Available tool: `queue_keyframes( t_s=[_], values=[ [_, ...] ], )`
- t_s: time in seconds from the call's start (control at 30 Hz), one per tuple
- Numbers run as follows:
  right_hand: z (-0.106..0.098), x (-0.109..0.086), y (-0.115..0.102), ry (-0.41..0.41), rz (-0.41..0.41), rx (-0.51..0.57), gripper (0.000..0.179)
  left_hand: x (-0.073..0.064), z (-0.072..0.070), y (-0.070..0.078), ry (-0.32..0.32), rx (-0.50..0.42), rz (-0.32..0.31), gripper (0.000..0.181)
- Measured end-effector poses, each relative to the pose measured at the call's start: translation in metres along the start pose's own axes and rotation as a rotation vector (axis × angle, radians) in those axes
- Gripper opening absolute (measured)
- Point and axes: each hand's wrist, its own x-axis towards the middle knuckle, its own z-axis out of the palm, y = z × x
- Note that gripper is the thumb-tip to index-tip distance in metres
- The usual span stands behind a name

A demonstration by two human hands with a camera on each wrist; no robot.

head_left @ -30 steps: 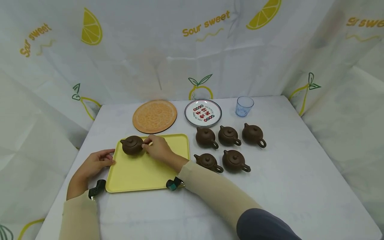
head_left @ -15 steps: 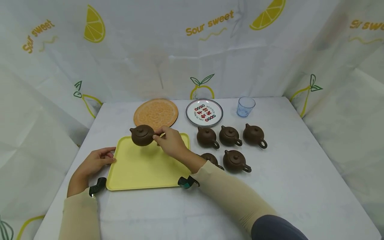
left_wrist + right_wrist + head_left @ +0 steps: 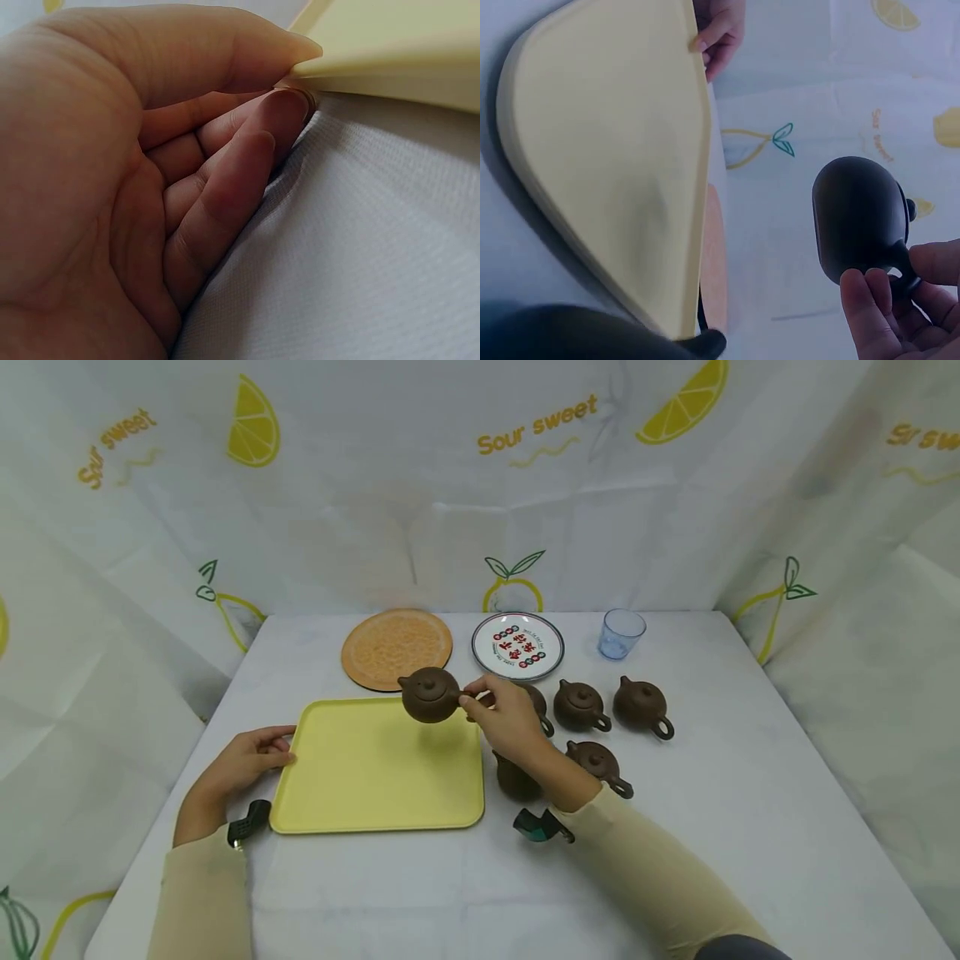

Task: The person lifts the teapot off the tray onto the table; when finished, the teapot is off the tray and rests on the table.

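By its loop handle, my right hand [image 3: 508,717] pinches a small dark brown teapot [image 3: 430,695], which hangs above the right part of a yellow tray [image 3: 360,768]. In the right wrist view the lifted teapot [image 3: 861,217] shows its dark side, with thumb and fingers at the handle [image 3: 905,277]. My left hand [image 3: 238,768] grips the tray's left edge. Seen from the left wrist, the thumb [image 3: 247,56] lies on the rim and the fingertips sit at its underside.
Several more brown teapots, such as one at the right [image 3: 639,703], stand right of the tray, two partly hidden by my right arm. Behind are an orange-brown round mat [image 3: 397,647], a patterned white plate [image 3: 517,646] and a blue glass [image 3: 621,635]. A printed cloth [image 3: 375,485] hangs at the back.
My right hand has lifted the teapot off the tray's upper left and carried it rightward. The left hand stays on the tray's edge, and the tray has hardly moved.
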Motion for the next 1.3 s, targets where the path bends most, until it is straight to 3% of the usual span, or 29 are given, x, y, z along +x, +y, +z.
queue_keyframes(
  t_s=[0.27,0.67,1.3],
  values=[
    [-0.037,-0.018,0.007,0.053,0.015,0.007,0.016,0.0,0.0,-0.002,0.0,0.004,-0.028,0.053],
    [-0.086,-0.043,0.021,0.135,0.005,-0.093,0.017,0.002,0.0,0.0,-0.005,-0.014,-0.023,0.054],
    [-0.141,-0.094,0.061,0.302,0.044,-0.214,0.019,0.001,0.001,0.0,0.005,-0.022,-0.035,0.057]
  ],
)
